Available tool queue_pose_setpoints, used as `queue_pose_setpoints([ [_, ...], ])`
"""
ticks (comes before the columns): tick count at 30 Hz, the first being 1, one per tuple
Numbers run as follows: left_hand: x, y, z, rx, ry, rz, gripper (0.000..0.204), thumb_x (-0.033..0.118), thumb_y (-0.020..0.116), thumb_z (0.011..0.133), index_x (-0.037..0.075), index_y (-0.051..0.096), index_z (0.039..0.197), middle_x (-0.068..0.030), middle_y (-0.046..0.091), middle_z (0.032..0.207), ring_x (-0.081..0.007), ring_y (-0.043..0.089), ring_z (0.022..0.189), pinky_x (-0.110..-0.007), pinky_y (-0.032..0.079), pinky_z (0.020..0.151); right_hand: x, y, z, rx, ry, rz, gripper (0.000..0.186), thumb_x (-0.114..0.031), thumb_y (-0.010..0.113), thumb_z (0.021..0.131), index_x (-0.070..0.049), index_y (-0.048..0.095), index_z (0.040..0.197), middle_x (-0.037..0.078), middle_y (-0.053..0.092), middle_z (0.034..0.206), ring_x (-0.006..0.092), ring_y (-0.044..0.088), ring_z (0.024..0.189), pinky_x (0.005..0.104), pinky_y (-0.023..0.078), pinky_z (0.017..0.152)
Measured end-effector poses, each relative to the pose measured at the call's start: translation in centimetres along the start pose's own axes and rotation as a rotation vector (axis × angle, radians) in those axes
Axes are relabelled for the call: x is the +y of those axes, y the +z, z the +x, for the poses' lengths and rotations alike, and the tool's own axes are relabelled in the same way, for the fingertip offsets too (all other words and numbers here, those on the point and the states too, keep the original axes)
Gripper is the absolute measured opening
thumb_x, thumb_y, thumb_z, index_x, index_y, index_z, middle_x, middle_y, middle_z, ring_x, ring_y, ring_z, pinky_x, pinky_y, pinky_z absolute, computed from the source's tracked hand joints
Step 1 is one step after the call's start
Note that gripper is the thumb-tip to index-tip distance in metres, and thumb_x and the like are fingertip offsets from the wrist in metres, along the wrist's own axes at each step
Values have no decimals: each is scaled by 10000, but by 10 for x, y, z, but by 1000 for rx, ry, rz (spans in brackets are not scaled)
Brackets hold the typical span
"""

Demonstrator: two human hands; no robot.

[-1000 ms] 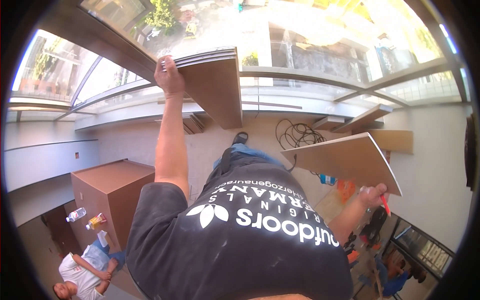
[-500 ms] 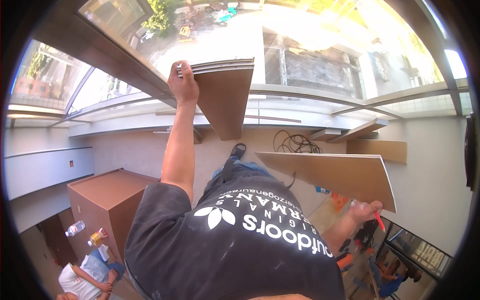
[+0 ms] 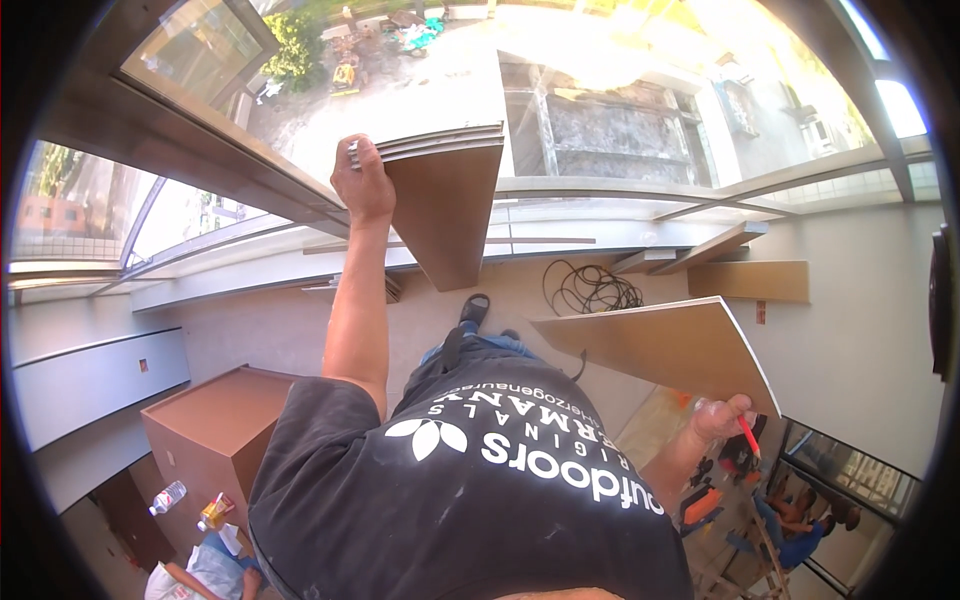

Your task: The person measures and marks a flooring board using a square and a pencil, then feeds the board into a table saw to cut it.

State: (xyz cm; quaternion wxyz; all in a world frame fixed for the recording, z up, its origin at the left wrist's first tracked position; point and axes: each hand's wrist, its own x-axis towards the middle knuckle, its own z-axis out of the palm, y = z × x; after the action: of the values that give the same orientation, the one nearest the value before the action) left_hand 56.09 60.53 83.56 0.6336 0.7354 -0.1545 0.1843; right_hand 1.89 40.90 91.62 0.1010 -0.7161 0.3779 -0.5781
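Note:
My left hand is closed around the upper edge of several brown panels with pale edges, stacked face to face. They stand upright in front of me, narrowing toward the floor, with a foot in a dark sandal near their lower end. At my right side, my right hand grips the near end of one more brown board with a white edge. A red pencil-like stick also juts from that hand, pointing down. The fingers behind the board are partly hidden.
A brown cabinet stands on my left, with a plastic bottle and a yellow packet close by. Ahead are windows and a coiled black cable. Planks lean at the right. Other people sit at the lower left and lower right.
The board in my right hand has swung slightly inward, its far end turning. The whole view has shifted a little. Both hands keep their grips.

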Motion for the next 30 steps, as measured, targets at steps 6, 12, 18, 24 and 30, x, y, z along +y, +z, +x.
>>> queue_pose_setpoints([
  [6, 4, 4, 4, 3, 41, 48, 359, 355, 550, 1015, 14, 661, 994, -113, 657, 738, -217, 617, 687, -363, 517, 686, -18, 1, -4, 13, 7, 46, 658, -580, 524, 1021, 46, 683, 895, 90, 699, 782, 213, 640, 682, 369, 487, 586],
  [12, 13, -8, 8, -203, 23, 412, 288, 282, 618, 994, 23, 634, 1118, -231, 712, 866, -393, 703, 797, -454, 534, 728, 11, -26, -14, -10, 50, -61, 552, -500, 595, 1018, 27, 616, 855, 57, 627, 783, 161, 561, 704, 335, 430, 595],
  [18, 18, -38, 22, -341, 211, 835, 587, 609, 569, 966, 56, 640, 1148, -206, 715, 904, -416, 701, 869, -495, 548, 742, 38, -48, -29, -16, -38, -261, 489, -430, 592, 1015, 22, 607, 828, 68, 623, 786, 164, 552, 695, 349, 427, 602],
  [24, 48, -18, 20, -482, 110, 808, 711, 667, 545, 963, -15, 591, 1156, -271, 711, 1005, -446, 698, 946, -500, 549, 817, 7, -25, -31, 134, 211, 111, 495, -437, 614, 1001, 42, 627, 876, 81, 644, 831, 176, 605, 723, 329, 490, 598],
  [30, 51, -37, 16, -486, -67, 775, 647, 611, 637, 947, 11, 550, 1172, -192, 714, 938, -364, 703, 905, -476, 528, 802, 19, -25, -33, 78, 132, -83, 510, -413, 582, 1017, 5, 619, 727, 76, 645, 725, 176, 590, 648, 338, 446, 582],
])
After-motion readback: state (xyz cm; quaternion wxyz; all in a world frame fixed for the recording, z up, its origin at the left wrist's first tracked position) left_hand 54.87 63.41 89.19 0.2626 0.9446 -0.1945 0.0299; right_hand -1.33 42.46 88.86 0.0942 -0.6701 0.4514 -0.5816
